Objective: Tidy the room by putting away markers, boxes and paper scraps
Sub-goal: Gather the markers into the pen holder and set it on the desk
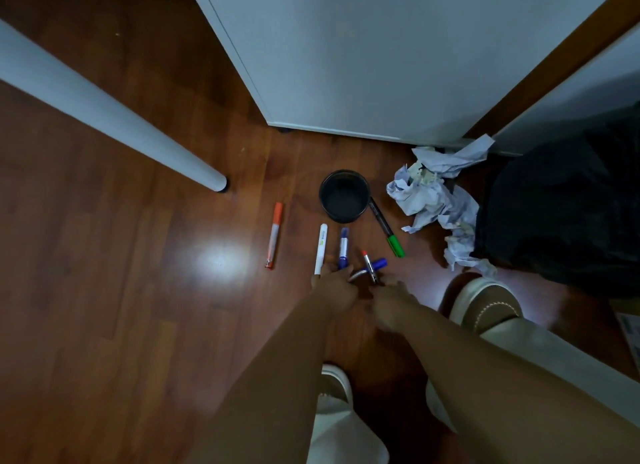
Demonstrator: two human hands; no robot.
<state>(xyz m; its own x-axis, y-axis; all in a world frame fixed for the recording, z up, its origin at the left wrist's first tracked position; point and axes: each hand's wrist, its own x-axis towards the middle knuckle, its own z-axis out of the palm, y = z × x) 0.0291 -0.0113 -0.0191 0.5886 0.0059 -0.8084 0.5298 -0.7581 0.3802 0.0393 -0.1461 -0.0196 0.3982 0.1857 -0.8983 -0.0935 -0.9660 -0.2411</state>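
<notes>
Orange marker [274, 235], green-capped marker [387, 229], black cup [344, 196], pale blue crumpled paper [436, 193], reddish-brown floor [121, 255].

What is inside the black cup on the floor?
The black cup shows only its dark inner wall and bottom; no markers stand in it. The interior is dim, so anything small there would be hard to see.

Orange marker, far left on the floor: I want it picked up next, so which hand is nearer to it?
Left. The left hand sits right of the orange marker, near its lower end; the right hand is farther right, beyond the left hand.

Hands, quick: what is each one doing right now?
Left hand: fingers curled on a blue marker.
Right hand: fingers at a red-tipped marker; grip cannot be told.
</notes>
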